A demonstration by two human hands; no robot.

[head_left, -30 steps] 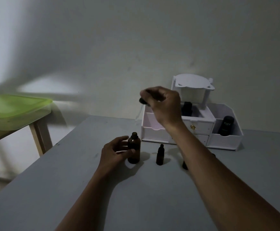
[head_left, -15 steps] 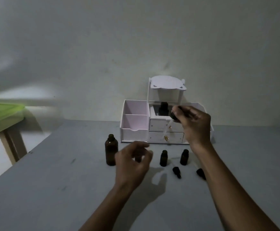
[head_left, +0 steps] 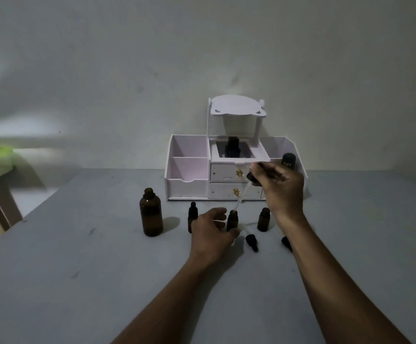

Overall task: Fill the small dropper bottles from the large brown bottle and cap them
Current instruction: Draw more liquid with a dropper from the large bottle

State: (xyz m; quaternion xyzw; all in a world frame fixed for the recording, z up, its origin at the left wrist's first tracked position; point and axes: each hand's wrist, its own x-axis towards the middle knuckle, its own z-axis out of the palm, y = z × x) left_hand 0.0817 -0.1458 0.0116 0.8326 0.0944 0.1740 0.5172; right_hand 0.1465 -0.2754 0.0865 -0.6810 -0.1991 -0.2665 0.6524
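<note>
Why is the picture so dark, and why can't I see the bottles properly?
In the head view the room is dim and lit from the left, so a bright patch falls on the wall there. The large brown bottle and small dropper bottles look nearly black. The right hand casts a soft shadow on the white organizer, and the glass pipette looks faint.

Bare forearms; no sleeves; left hand (head_left: 211, 234) ringless.
</note>
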